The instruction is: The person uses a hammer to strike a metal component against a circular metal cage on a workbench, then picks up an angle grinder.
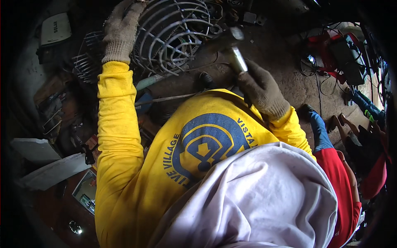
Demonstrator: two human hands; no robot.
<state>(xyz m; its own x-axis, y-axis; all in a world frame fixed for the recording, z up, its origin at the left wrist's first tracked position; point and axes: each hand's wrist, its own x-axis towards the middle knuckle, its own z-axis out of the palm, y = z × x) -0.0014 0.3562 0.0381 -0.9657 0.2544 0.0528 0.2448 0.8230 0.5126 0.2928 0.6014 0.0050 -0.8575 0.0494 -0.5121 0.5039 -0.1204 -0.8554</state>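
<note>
Both my hands wear brown knitted work gloves. At the upper left, my left hand (124, 27) is closed at the edge of a round metal grille (182, 22) made of curved, ringed bars. The top of the picture cuts off part of its fingers. My right hand (262, 89), right of centre, is wrapped round the handle of a hammer (237, 60). The shiny upper handle shows above the glove, and the hammer's head is smeared by motion. Right now the hammer is apart from the grille, to its lower right.
A pale tube (147, 82) lies below the grille. Dark metal scraps crowd the left, near white panels (51, 165). On the right are a red-and-grey machine (347, 58) with loose cables and a person in a red shirt (337, 182); other people's legs show beyond.
</note>
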